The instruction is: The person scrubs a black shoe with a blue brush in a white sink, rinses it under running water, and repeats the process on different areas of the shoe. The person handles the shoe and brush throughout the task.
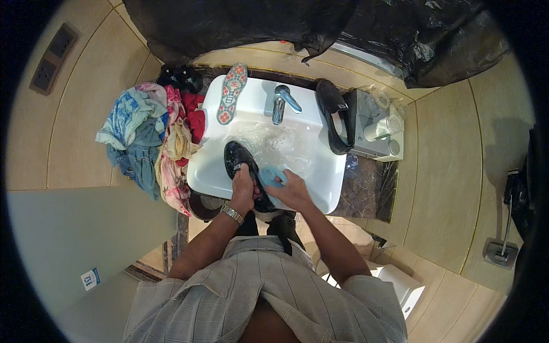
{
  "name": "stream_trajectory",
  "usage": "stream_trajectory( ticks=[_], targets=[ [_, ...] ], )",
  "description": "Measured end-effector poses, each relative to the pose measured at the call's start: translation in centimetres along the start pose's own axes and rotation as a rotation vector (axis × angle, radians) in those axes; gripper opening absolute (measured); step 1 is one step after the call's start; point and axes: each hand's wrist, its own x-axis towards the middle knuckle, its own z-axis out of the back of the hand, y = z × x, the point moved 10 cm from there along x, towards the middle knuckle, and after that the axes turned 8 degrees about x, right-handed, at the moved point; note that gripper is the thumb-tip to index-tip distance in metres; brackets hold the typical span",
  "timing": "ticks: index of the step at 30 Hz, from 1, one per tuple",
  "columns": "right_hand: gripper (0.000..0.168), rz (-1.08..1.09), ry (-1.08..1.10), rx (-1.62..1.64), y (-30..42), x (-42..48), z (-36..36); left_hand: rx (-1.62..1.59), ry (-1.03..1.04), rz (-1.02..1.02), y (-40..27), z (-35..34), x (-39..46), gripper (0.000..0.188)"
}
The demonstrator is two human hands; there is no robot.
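My left hand [243,188] grips a wet black shoe [236,155] at its opening, over the near edge of a white washbasin [205,176]. In my right hand [291,188] is a light-blue scrubbing brush [271,175], held against the shoe's right side. The brush's underside is hidden. Cloudy, sudsy water [283,145] lies in the basin below a chrome faucet [281,105]. A second black shoe [332,115] rests on the basin's right rim. On the back left rim lies a patterned insole [232,93].
Crumpled clothes and towels [141,133] are heaped left of the basin. To the right, a grey box [364,124] and a white plastic bottle [384,127] stand on the dark marble counter [360,188]. Black plastic sheeting [266,30] hangs above the basin's back edge.
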Motion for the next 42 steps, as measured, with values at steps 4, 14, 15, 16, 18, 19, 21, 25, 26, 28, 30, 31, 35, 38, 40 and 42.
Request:
stream_trajectory(
  ticks=[4, 14, 15, 16, 18, 19, 21, 25, 26, 28, 30, 31, 35, 38, 40, 42],
  targets=[
    [0.063, -0.083, -0.147, 0.127, 0.5, 6.5, -2.6, 0.055, -0.014, 0.019, 0.1, 0.0, 0.3, 0.049],
    [0.067, -0.134, 0.163, 0.109, -2.0, 0.0, 1.2, 0.007, -0.135, 0.067, 0.6, 0.7, 0.1, 0.045],
    [0.067, -0.147, 0.108, 0.141, -2.2, 0.0, 0.9, 0.034, -0.09, 0.062, 0.8, 0.5, 0.3, 0.045],
    [0.067, -0.151, 0.058, 0.178, -2.0, 0.4, 0.2, 0.062, -0.053, 0.049, 0.9, 0.8, 0.6, 0.045],
    [0.068, -0.162, 0.007, 0.168, -1.2, 3.2, -1.3, 0.092, -0.008, 0.027, 1.0, 1.1, 1.0, 0.046],
    [0.068, -0.167, -0.022, 0.167, -0.9, 5.1, -1.9, 0.097, 0.003, 0.015, 0.7, 1.2, 1.1, 0.046],
    [0.068, -0.186, -0.045, 0.386, -3.1, 8.8, -4.6, 0.121, 0.02, -0.01, 0.5, 1.0, 0.7, 0.045],
    [0.06, -0.234, -0.023, 0.354, -3.4, 11.7, -5.8, 0.09, -0.014, -0.051, -1.2, 0.0, 0.6, 0.042],
    [0.061, -0.239, -0.028, 0.399, -3.4, 11.4, -6.1, 0.109, -0.017, -0.046, -1.6, -0.4, 0.5, 0.042],
    [0.063, -0.233, -0.034, 0.486, -3.1, 11.3, -6.6, 0.192, 0.132, 0.015, -1.5, -0.8, 0.5, 0.043],
    [0.062, -0.224, -0.096, 0.461, -3.0, 10.7, -5.7, 0.352, 0.093, -0.067, -0.1, 1.1, 2.6, 0.042],
    [0.061, -0.233, -0.155, 0.455, -4.5, 10.5, -4.4, 0.447, 0.099, -0.104, -1.5, -0.2, 1.9, 0.042],
    [0.051, 0.061, -0.556, 0.021, -5.8, 10.0, 2.4, 0.437, 0.134, -0.222, -3.5, -1.3, 0.5, 0.039],
    [0.054, 0.107, -0.778, -0.156, -7.0, 8.1, 6.2, 0.375, 0.02, 0.009, -3.5, -1.6, -0.5, 0.033],
    [0.053, 0.039, -0.703, -0.172, -8.1, 7.9, 4.9, 0.283, 0.043, 0.036, -2.9, -1.7, 0.0, 0.031],
    [0.055, -0.116, -0.546, -0.088, -11.6, 9.3, 3.1, 0.219, 0.091, 0.045, -2.1, -2.1, 1.2, 0.031]
  ],
)
